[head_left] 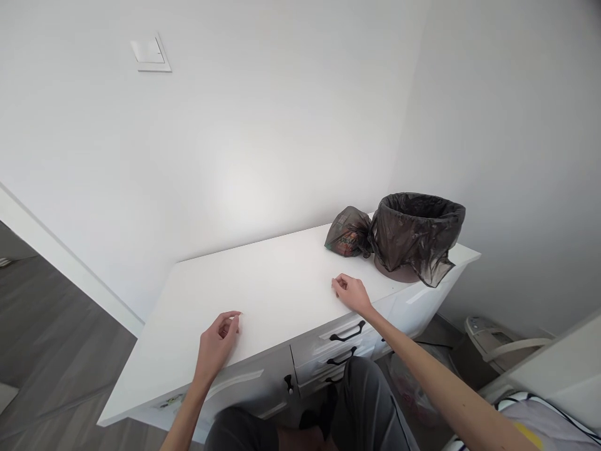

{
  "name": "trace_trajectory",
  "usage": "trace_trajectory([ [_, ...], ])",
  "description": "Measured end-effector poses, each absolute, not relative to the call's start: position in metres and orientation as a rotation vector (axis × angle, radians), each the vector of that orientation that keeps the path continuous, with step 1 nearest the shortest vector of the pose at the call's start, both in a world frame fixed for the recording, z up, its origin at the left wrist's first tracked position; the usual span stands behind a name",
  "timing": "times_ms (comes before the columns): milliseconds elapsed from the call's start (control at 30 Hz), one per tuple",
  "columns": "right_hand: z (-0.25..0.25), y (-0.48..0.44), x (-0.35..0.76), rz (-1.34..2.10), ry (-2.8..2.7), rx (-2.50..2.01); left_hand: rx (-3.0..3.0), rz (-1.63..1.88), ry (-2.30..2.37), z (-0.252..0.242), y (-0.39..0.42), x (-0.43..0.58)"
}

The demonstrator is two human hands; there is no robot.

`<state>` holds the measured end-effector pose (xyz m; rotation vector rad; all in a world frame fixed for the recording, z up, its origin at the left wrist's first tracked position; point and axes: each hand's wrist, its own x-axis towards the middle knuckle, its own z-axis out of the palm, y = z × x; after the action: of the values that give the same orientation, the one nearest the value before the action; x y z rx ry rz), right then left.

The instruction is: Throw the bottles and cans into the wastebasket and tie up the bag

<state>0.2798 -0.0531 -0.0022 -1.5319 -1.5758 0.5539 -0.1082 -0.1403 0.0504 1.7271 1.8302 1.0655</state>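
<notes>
My left hand rests at the front of the white cabinet top, its fingers curled in and the thumb close to the index fingertip. Nothing shows between them. Farther right, my right hand also lies on the top near the front edge, in a loose fist with nothing visible inside. Closest to it is a knotted dark plastic bag with colourful packaging showing through. Beside that bag stands a brownish trash can, lined with a black trash bag folded over its rim. Neither hand touches these.
Behind the cabinet is a white wall with a light switch. Drawers with black handles face my knees. At lower right are a beige appliance with a handle and a clear plastic bag on the floor.
</notes>
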Motion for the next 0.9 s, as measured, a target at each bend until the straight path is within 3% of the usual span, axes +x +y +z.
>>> trace_trajectory([
  [167, 0.010, -0.048, 0.285, 0.738, -1.366, -1.433, 1.716, 1.064, 1.834, 0.054, -0.139, -0.110],
  [433, 0.021, 0.010, 0.318, 0.221, -1.389, -1.796, 1.682, 1.062, 1.842, 0.062, -0.138, -0.110],
  [900, 0.018, 0.040, 0.280, 0.358, -1.621, -1.637, 1.640, 1.122, 1.806, 0.057, -0.145, -0.112],
])
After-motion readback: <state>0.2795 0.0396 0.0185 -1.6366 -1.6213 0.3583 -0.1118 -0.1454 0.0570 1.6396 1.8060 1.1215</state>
